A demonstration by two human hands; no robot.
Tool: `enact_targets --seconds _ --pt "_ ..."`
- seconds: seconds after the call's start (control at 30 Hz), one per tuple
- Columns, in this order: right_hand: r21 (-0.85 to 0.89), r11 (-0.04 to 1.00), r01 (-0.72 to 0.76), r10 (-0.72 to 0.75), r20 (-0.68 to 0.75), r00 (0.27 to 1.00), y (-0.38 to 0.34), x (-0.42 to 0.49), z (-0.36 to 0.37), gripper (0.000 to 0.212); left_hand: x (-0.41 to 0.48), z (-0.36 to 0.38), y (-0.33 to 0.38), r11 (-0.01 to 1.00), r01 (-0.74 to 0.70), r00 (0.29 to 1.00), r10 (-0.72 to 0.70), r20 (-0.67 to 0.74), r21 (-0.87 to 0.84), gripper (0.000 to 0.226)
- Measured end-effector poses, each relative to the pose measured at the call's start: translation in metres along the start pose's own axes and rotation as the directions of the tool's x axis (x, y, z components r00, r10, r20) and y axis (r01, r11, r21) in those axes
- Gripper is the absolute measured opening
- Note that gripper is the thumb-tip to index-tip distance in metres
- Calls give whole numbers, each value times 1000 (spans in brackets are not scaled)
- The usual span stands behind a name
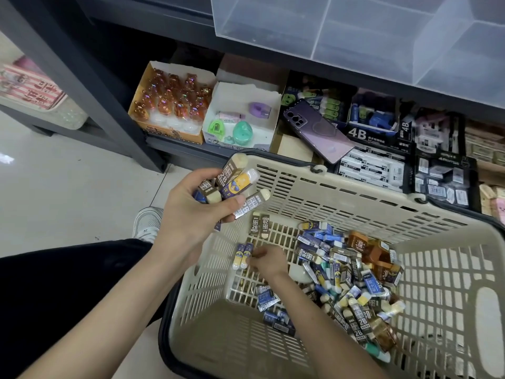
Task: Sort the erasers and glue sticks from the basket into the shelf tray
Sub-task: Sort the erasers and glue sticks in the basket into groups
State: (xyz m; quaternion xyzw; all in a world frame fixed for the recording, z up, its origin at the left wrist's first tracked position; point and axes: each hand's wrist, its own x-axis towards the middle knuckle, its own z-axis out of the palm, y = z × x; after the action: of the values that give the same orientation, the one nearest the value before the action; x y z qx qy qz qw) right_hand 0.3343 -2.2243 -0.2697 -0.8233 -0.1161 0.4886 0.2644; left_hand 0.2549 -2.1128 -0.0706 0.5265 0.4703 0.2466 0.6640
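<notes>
Here, left hand (191,214), right hand (269,262), holding erasers (238,184)

A single wide-angle view from the person's head, facing forward and steeply down. It sits close above the basket (355,192), whose rim fills the lower right and bows with the lens. Both forearms enter from the bottom edge. The left hand (191,212), gripping erasers (240,184), is nearest the lens, and the right hand (266,259) is lower, inside the basket. The top of the frame reaches the dark shelf (273,54) and a clear tray (355,36), and the left side takes in pale floor (54,187) and a shoe (149,222)
</notes>
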Motion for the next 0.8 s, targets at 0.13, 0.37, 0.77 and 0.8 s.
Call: enact_targets --seconds 0.13,0.37,0.77,0.8 --pt "145 989 -15 8 51 999 -7 -16 -15 7 -1 0 0 1000 5 1000 -5 0 18 36" --pt "765 573 294 -518 61 853 -83 -101 -95 43 -6 6 1 999 -16 999 13 52 51 37" --pt "618 616 489 -558 -96 825 -81 -113 -99 18 -18 14 -2 942 75 962 -155 225 326 30" --pt "635 613 470 -548 -88 832 -80 -114 -100 19 -18 14 -2 943 101 953 -183 243 316 33"
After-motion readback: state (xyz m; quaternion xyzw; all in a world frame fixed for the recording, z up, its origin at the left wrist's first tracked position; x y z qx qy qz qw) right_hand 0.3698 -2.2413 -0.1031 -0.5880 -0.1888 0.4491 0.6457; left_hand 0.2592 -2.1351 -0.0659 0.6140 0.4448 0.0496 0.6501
